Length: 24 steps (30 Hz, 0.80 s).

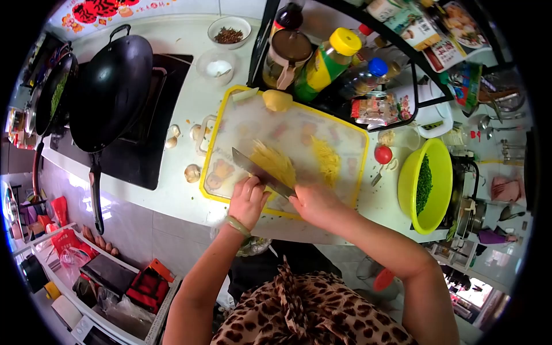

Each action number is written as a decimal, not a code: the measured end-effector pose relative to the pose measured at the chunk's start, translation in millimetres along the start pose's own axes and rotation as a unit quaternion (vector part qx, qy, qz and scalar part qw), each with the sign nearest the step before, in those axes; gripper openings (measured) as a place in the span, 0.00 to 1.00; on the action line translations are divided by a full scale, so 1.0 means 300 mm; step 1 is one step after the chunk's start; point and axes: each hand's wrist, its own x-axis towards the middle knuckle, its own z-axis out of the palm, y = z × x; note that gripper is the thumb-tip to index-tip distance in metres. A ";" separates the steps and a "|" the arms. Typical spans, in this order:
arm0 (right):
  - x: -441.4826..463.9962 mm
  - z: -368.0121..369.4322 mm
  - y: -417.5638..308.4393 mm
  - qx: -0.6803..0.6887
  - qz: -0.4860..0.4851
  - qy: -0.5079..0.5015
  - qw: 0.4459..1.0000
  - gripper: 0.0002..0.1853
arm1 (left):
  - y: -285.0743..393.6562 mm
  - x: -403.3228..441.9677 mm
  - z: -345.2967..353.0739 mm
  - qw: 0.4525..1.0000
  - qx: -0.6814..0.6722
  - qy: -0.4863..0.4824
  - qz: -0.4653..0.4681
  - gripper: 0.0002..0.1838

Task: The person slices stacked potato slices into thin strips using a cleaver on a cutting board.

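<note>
A cleaver (261,172) lies slantwise over the front part of a yellow-rimmed cutting board (351,195). My right hand (316,204) is closed round its handle. At the blade's near side is my left hand (248,198), fingers together against the blade, a bangle on the wrist; whether it grips the blade is hard to tell. Just beyond the blade lies a pile of thin yellow shreds (273,163), partly hidden by it. A second pile of shreds (326,161) sits farther right. At the board's far edge are a peeled yellow piece (277,100) and a pale green piece (245,95).
Left stands a black wok (112,92) on the cooktop (167,126). Garlic (192,172) and two small bowls (216,66) lie beside the board. Behind it is a bottle rack (256,46). Right are a red round item (383,153) and a green basin (408,184).
</note>
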 end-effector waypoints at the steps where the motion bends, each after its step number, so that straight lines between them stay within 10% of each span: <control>1: 0.011 0.017 -0.011 -0.007 0.002 0.011 1.000 0.12 | 0.000 -0.002 0.000 1.000 0.001 -0.002 -0.008 0.15; 9: 0.104 0.127 0.000 0.041 0.023 0.163 0.985 0.13 | 0.005 0.004 -0.001 1.000 -0.008 0.011 0.002 0.17; 24: -0.031 -0.004 0.016 0.027 0.014 0.030 0.999 0.13 | -0.001 0.001 0.004 1.000 -0.022 0.012 0.004 0.15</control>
